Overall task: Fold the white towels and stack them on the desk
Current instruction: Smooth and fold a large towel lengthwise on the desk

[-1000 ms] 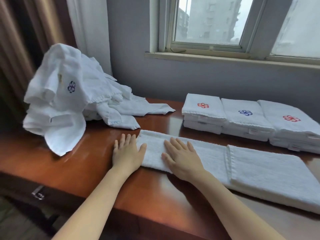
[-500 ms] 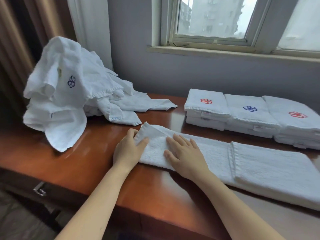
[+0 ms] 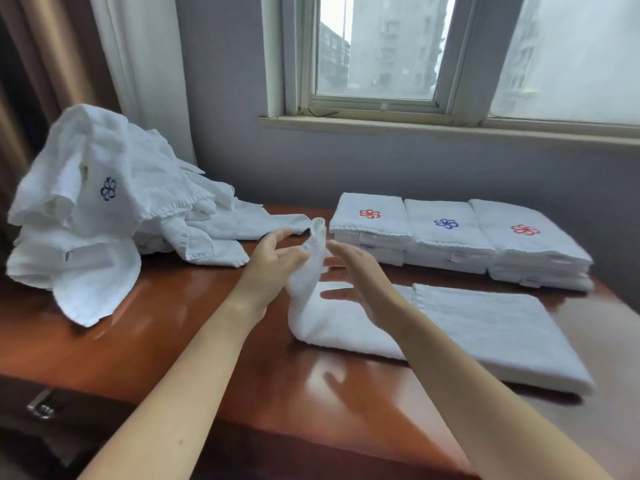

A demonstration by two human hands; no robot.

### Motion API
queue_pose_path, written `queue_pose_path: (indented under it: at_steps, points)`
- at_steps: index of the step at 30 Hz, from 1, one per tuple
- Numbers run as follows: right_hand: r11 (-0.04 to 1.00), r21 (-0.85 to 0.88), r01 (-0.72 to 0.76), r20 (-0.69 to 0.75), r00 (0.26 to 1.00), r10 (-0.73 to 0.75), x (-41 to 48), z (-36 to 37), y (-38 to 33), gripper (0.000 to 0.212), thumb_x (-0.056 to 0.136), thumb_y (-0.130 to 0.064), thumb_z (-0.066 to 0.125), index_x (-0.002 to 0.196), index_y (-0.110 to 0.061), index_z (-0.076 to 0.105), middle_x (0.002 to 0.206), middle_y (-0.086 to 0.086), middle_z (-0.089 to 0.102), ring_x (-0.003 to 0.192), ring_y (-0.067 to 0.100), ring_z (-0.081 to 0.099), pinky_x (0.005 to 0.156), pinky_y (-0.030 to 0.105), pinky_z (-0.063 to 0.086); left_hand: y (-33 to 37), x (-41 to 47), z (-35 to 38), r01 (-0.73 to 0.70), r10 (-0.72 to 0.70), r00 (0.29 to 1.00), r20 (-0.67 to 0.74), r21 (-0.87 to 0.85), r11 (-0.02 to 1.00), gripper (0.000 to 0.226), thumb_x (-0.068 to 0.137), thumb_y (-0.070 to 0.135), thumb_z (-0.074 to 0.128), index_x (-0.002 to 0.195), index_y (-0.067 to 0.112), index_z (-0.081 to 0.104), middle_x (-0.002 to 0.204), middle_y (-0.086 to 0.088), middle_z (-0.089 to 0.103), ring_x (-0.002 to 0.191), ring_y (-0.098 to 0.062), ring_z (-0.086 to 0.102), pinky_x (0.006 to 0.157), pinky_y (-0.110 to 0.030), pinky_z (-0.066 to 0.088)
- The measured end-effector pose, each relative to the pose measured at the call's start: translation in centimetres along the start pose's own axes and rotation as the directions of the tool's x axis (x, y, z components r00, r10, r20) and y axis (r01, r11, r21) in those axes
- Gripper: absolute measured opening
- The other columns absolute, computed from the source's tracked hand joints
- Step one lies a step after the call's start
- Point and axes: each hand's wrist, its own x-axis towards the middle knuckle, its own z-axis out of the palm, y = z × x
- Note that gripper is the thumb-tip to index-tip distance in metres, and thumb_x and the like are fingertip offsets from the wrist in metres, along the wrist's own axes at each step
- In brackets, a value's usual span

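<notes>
A long white towel (image 3: 485, 327) lies partly folded across the brown desk (image 3: 145, 341). Its left end is lifted upright off the desk. My left hand (image 3: 266, 271) pinches that raised end between thumb and fingers. My right hand (image 3: 360, 282) hovers just right of the raised end with fingers spread and straight, blurred by motion; it holds nothing that I can see. Three stacks of folded white towels (image 3: 446, 237) with red and blue flower emblems stand in a row at the back right.
A heap of unfolded white towels (image 3: 97, 216) fills the desk's back left and hangs over its left side. A wall with a window sill (image 3: 415, 128) runs behind the desk. A drawer handle (image 3: 41, 407) shows at the lower left front.
Both hands lay flat on the towel's left end a second ago. My left hand has since gripped that end and lifted it up and rightward; my right hand has risen off the towel.
</notes>
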Motion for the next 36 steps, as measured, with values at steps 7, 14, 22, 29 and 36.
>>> queue_pose_path:
  at_steps: [7,14,22,29,36]
  points:
    - [0.998,0.065,-0.025,-0.050,0.998,0.029,-3.5,-7.5,-2.3,0.030,0.089,-0.001,0.051,0.115,-0.003,0.066,0.096,0.011,0.071,0.087,0.022,0.070,0.073,0.034,0.057,3.5,-1.3,8.9,-0.037,0.056,0.982,0.181,-0.109,0.993,0.037,0.105,0.036,0.033,0.133,0.017,0.048,0.111,-0.003,0.073,0.085,-0.017,0.070,0.060,-0.026,0.056]
    - [0.997,0.072,-0.024,-0.391,0.919,0.051,-7.4,-16.8,-2.7,0.029,0.082,0.012,0.045,0.100,-0.003,0.063,0.086,0.011,0.064,0.073,0.023,0.063,0.061,0.032,0.053,3.2,-1.2,16.5,-0.241,0.211,0.949,0.235,0.105,0.965,0.036,0.104,0.028,0.040,0.139,0.020,0.048,0.130,0.001,0.061,0.117,-0.006,0.054,0.098,-0.023,0.042]
    - [0.987,0.151,-0.059,-0.515,0.848,0.130,-10.2,-23.7,0.3,0.033,0.081,0.010,0.043,0.101,-0.003,0.066,0.089,0.011,0.065,0.075,0.023,0.065,0.058,0.031,0.053,0.5,-1.2,22.8,-0.312,0.127,0.907,0.401,0.440,0.842,0.045,0.103,0.036,0.038,0.146,0.023,0.043,0.147,0.004,0.049,0.136,-0.014,0.043,0.115,-0.037,0.030]
    - [0.971,-0.098,-0.216,-0.609,0.785,0.113,-11.2,-25.0,3.2,0.056,0.084,0.003,0.048,0.139,-0.010,0.046,0.115,0.008,0.062,0.095,0.019,0.062,0.072,0.026,0.052,-2.5,-1.8,24.8,-0.486,0.097,0.856,0.507,0.729,0.482,0.053,0.102,0.046,0.028,0.152,0.028,0.028,0.158,0.005,0.030,0.150,-0.020,0.013,0.122,-0.049,0.001]
    - [0.522,-0.809,-0.269,-0.477,0.819,-0.318,-11.0,-24.1,2.7,0.073,0.085,-0.004,0.046,0.153,-0.024,0.028,0.153,-0.002,0.032,0.139,0.020,0.031,0.111,0.042,0.033,-3.9,-1.7,25.1,-0.521,0.040,0.843,0.537,0.794,0.313,0.074,0.090,0.073,0.014,0.155,0.037,0.012,0.165,0.001,0.005,0.152,-0.017,-0.003,0.116,-0.053,-0.015]
